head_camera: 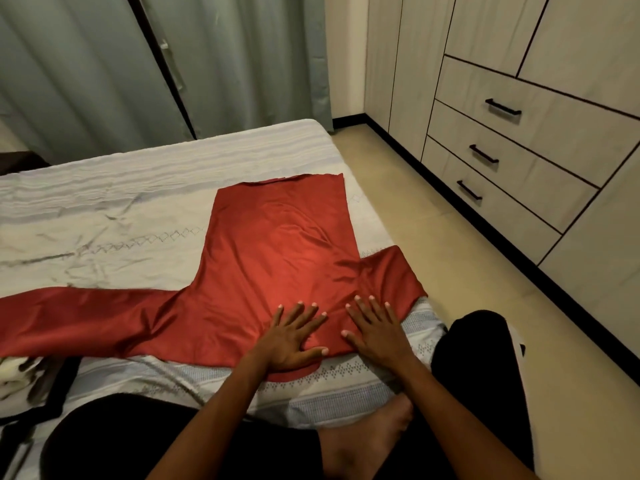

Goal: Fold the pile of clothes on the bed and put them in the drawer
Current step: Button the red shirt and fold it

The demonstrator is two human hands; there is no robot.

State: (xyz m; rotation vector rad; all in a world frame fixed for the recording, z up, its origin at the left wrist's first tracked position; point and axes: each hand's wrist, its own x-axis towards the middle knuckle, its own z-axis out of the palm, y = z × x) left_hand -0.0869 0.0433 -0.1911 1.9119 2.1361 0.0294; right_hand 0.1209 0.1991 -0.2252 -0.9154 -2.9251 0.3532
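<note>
A red long-sleeved shirt (273, 251) lies spread flat on the bed (114, 216), hem pointing away from me. One sleeve stretches far left, the other lies short toward the bed's right edge. My left hand (294, 336) presses flat on the shirt's near part, fingers spread. My right hand (377, 327) rests flat beside it on the shoulder area, fingers straight. A stack of three closed drawers (512, 157) with black handles sits in the wardrobe on the right.
More clothes, white and dark (24, 379), lie at the bed's left near edge. My crossed legs in black trousers (145, 441) and a bare foot (367, 434) rest on the bed. Tiled floor (433, 244) separates bed and wardrobe. Grey curtains (104, 71) hang behind.
</note>
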